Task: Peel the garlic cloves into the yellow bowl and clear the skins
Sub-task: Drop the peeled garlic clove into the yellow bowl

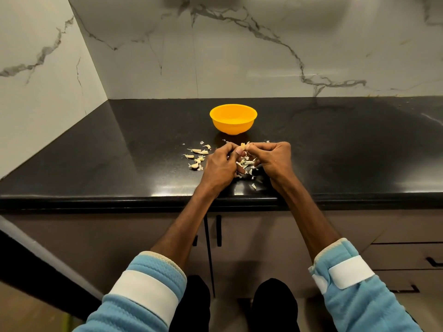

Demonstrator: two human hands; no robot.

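From the head camera, the small pale garlic clove (243, 146) sat pinched between the two hands, held just above the glossy black stone countertop (119, 152). It looked cream-coloured with a ragged bit of papery skin standing up from its top; whether it was half or fully stripped I could not tell.

The left hand (219, 164) had its fingers curled in tight, thumb and fingertips gripping the garlic clove from its nine o'clock side. The right hand (275, 159) mirrored it, knuckles bent and fingertips pinching the same clove from three o'clock. Neither hand was relaxed, and the two met at the clove.

Directly below the clove, at six o'clock, lay a loose heap of whitish papery skins (247, 162) on the counter between the wrists, with one stray flake (253, 186) nearer the counter's front edge. At nine o'clock from the left hand, a scatter of pale curved cloves with pointed tails (197, 155) rested on the counter, a few skin scraps among them.

The round yellow plastic bowl (231, 128) stood upright at twelve o'clock from the hands, near them but apart, farther back on the counter. What lay inside it I could not make out.

Behind the counter rose a white marble-look wall with grey veins (239, 56). Below the counter's edge were brown cabinet doors with dark handles (239, 236). Both forearms came out of light blue quilted sleeves with white bands (148, 291).
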